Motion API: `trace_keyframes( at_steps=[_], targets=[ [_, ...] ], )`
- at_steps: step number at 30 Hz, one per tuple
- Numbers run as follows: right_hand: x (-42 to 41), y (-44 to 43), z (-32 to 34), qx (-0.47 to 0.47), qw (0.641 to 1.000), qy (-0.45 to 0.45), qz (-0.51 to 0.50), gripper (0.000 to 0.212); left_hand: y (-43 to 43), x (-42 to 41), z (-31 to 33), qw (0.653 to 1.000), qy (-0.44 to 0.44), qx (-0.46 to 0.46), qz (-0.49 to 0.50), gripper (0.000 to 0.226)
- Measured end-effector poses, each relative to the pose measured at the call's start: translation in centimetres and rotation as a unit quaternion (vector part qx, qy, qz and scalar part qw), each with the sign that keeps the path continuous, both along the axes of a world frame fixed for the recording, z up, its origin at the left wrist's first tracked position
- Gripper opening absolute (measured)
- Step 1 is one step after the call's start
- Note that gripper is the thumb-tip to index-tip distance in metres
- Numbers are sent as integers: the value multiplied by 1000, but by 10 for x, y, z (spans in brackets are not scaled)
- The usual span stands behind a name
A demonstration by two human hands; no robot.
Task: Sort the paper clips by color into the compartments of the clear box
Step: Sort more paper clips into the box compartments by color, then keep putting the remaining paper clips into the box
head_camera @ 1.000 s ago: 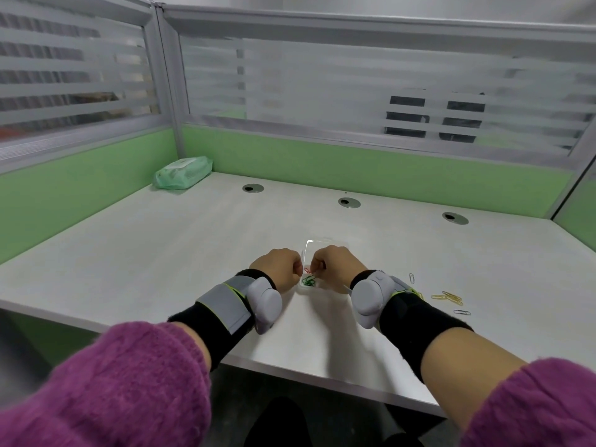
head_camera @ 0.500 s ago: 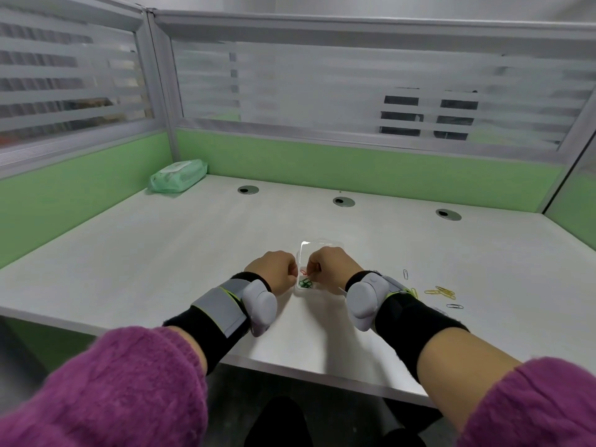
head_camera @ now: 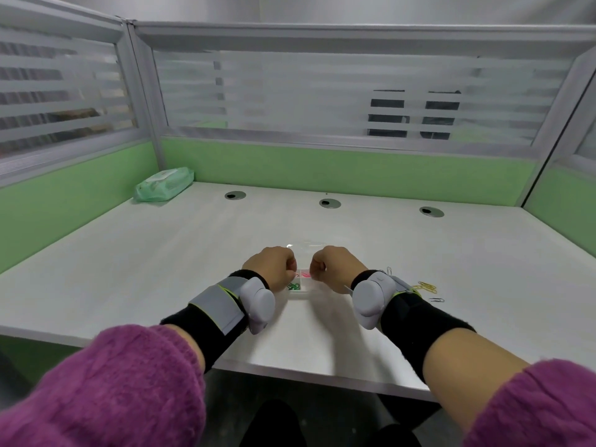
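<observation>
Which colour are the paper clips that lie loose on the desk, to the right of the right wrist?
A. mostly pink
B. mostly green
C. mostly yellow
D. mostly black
C: the loose paper clips on the desk beside the right wrist are mostly yellow, with a few pale or silvery ones near them; the green clips and pink clips already lie in the clear box.

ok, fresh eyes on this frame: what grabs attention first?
Two curled hands, left hand and right hand, meet at mid-desk over a small clear box, with green paper clips and pink paper clips visible in separate compartments. Next, the grey wrist devices on black bands and the purple fuzzy sleeves fill the foreground. Yellow paper clips lie loose on the desk, right of the right wrist.
</observation>
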State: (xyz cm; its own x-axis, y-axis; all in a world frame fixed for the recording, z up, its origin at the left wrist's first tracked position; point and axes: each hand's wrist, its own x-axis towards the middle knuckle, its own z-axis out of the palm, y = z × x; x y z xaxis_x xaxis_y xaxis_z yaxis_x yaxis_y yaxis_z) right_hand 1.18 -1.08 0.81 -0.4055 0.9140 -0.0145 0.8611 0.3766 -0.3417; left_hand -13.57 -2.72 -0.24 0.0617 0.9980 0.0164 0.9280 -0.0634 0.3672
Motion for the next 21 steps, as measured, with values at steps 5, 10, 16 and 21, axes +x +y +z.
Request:
trace_keyframes(
  at_steps=[5,10,16,21],
  targets=[
    [34,-1,-2,-17,999,7,-33,17,4,30,2,999,-13,-2,-29,17],
    [80,-2,-8,-1,998,8,-68,14,9,75,-2,997,-22,-16,-76,17],
    [126,-1,-12,-14,994,6,-110,24,15,116,-11,992,-1,-39,-123,31],
    [143,-2,-17,-17,992,0,-125,25,14,134,-15,990,9,-37,-137,36]
  ],
)
